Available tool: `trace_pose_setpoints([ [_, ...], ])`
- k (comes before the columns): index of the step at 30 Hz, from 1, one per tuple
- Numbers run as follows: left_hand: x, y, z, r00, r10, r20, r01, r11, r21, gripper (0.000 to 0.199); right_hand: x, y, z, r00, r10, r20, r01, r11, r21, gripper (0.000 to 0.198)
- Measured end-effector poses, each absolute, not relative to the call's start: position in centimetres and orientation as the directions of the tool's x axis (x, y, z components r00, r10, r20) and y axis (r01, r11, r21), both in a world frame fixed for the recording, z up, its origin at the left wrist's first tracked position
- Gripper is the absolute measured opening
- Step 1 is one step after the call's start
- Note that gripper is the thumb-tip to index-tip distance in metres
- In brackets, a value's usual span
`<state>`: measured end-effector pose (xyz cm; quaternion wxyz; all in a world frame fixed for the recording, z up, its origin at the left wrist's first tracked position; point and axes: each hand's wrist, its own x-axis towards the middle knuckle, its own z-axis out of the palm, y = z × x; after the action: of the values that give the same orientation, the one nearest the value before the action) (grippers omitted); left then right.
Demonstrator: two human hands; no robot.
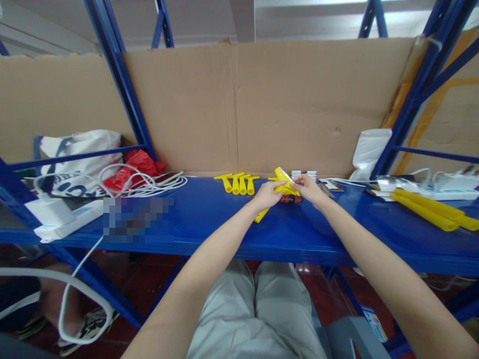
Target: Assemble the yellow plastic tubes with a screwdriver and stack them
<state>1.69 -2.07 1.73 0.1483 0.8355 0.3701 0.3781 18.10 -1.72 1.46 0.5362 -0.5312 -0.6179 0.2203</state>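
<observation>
My left hand is closed around a yellow piece with a white strip, tilted above the blue shelf. My right hand pinches the right side of the same piece; its fingertips partly cover it. Under and behind the hands lie more yellow parts, one of them a yellow bar below my left hand. A red and black object rests just beneath, mostly hidden. Left of my hands, several yellow T-shaped tools stand in a row against the cardboard.
Long yellow tubes lie at the right near a white power strip. A white pouch leans by the post. White cables, a red plastic bag and a white cloth bag are at the left.
</observation>
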Motion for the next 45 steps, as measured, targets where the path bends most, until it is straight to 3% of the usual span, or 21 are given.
trace_pose_setpoints([
  [4, 1.7, -2.1, 1.8, 0.442, 0.736, 0.512, 0.5, -0.676, 0.541, 0.043, 17.8, -2.1, 1.7, 0.124, 0.934, 0.334, 0.302, 0.285, -0.91, 0.022],
  [9, 1.5, -1.7, 1.5, 0.484, 0.721, 0.497, 0.516, -0.693, 0.504, 0.043, 17.7, -2.4, 1.9, 0.143, 0.935, 0.324, 0.276, 0.277, -0.92, 0.024],
  [20, 1.1, -3.1, 1.6, 0.614, 0.635, 0.468, 0.697, -0.715, 0.056, 0.049, 17.7, -2.5, 2.0, 0.128, 0.913, 0.388, 0.411, 0.307, -0.858, 0.017],
  [24, 1.0, -3.4, 1.6, 0.667, 0.616, 0.42, 0.684, -0.73, -0.016, 0.058, 18.2, -2.1, 1.6, 0.105, 0.898, 0.428, 0.458, 0.338, -0.822, 0.014],
  [33, 0.9, -2.3, 0.8, 0.668, 0.563, 0.486, 0.564, -0.81, 0.163, 0.062, 18.0, -2.6, 2.1, 0.15, 0.911, 0.384, 0.441, 0.286, -0.851, 0.01],
  [41, 0.8, -0.8, 0.6, 0.657, 0.478, 0.583, 0.407, -0.876, 0.26, 0.069, 18.2, -2.1, 2.3, 0.108, 0.889, 0.445, 0.415, 0.367, -0.833, 0.01],
  [45, 0.6, -0.1, 0.6, 0.617, 0.495, 0.612, 0.396, -0.867, 0.302, 0.069, 19.6, -1.7, 2.4, 0.085, 0.829, 0.552, 0.639, 0.38, -0.669, 0.017],
])
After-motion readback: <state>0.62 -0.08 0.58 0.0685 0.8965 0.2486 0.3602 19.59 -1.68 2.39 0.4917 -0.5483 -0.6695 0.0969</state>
